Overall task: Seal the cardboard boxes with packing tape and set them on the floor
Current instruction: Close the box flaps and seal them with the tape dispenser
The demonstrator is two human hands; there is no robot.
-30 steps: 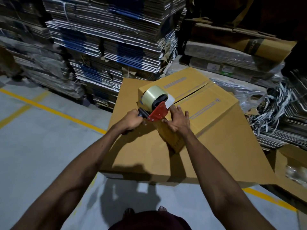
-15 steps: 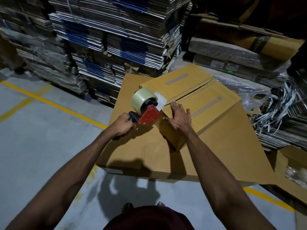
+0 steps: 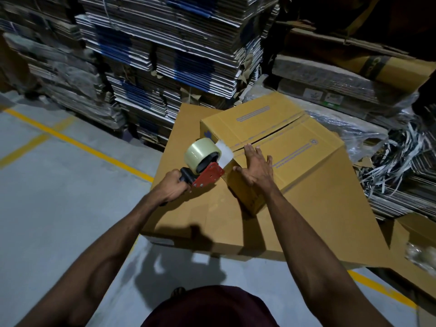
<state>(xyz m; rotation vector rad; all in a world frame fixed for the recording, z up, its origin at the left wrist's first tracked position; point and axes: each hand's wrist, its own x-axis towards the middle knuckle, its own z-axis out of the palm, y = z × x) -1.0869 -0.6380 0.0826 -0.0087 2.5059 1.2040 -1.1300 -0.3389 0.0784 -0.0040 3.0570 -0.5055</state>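
A brown cardboard box (image 3: 290,138) lies on a wide flat stack of cardboard (image 3: 318,220), its two top flaps meeting at an untaped centre seam. My left hand (image 3: 173,185) grips the black handle of a red tape dispenser (image 3: 207,175) carrying a clear tape roll (image 3: 200,153). A short strip of tape runs from the roll to the box's near-left edge at the seam. My right hand (image 3: 256,167) presses flat, fingers straight, on the near flap beside the seam.
Tall piles of flattened cartons (image 3: 165,55) stand behind and to the left. Plastic-wrapped bundles (image 3: 330,95) and loose white strapping (image 3: 396,166) lie at right. An open carton (image 3: 417,246) sits at lower right. Grey floor with yellow lines (image 3: 70,140) spreads to the left.
The dispenser has moved left and away from the box's near corner, drawing out tape. My right hand opened from curled at the corner to lying flat on the flap.
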